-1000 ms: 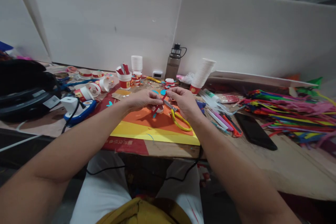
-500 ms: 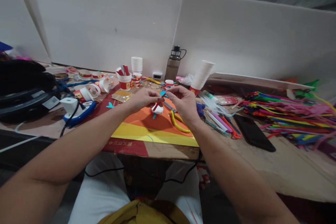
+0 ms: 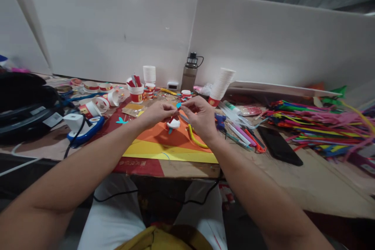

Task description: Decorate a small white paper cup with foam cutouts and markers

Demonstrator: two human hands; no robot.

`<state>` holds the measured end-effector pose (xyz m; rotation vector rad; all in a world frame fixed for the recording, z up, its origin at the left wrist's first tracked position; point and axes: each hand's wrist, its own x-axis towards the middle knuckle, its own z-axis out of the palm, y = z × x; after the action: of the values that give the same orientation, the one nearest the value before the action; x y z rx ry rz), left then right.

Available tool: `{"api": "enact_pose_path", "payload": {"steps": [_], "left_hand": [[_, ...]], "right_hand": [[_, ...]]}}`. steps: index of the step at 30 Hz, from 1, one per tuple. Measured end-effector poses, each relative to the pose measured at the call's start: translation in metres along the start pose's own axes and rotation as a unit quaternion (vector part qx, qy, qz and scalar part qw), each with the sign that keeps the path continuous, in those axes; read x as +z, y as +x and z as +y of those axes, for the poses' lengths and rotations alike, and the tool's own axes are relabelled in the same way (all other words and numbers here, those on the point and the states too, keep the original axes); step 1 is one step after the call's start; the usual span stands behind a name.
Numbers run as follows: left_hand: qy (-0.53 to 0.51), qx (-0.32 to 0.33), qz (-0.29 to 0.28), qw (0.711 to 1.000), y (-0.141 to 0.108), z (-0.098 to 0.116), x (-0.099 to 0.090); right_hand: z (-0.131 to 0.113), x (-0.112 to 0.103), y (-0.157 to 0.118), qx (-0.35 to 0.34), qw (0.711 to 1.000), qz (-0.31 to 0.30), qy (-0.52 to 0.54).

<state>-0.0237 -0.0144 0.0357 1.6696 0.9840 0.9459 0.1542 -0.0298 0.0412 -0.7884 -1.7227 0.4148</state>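
Over the orange paper sheet [image 3: 156,132], my two hands meet with fingertips close together. My left hand [image 3: 156,115] is closed in a pinch on a narrow dark red strip [image 3: 173,118], mostly hidden by the fingers. My right hand [image 3: 202,116] pinches at the same spot, apparently on the strip's other end. Just beneath the fingertips is a small white, red-edged cup piece [image 3: 174,124] with a bit of blue below it. Yellow-handled scissors [image 3: 195,140] lie by my right wrist, partly covered. A light-blue cutout [image 3: 178,105] shows behind the fingertips.
Stacked paper cups [image 3: 222,86], a cup of red-handled tools [image 3: 136,93] and a water bottle [image 3: 189,74] stand at the back. To the right lie pens [image 3: 241,134], a black phone [image 3: 279,146] and many pipe cleaners [image 3: 328,125]. A blue power strip [image 3: 88,133] sits left.
The fingertips have drawn closer together, and less of the red strip shows. The view has shifted slightly, moving the scene a little left.
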Motion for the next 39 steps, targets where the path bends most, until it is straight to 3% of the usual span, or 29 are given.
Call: {"api": "enact_pose_path", "payload": {"steps": [5,16,26,34,39], "left_hand": [[-0.087,-0.017,0.022,0.996,0.001,0.001,0.002],[-0.183,-0.024,0.01,0.983,0.004,-0.002,0.002],[-0.2,-0.042,0.02,0.979,0.002,0.002,0.002],[-0.158,0.016,0.019,0.987,0.003,-0.004,0.003],[-0.157,0.019,0.015,0.987,0.005,-0.008,0.002]], "right_hand": [[-0.008,0.0,-0.003,-0.07,0.994,-0.047,-0.065],[0.001,0.004,-0.004,-0.075,0.991,-0.066,-0.094],[0.003,0.005,-0.003,-0.059,0.991,-0.067,-0.097],[0.006,0.005,-0.003,-0.055,0.991,-0.075,-0.095],[0.006,0.006,-0.003,-0.051,0.991,-0.078,-0.095]]}}
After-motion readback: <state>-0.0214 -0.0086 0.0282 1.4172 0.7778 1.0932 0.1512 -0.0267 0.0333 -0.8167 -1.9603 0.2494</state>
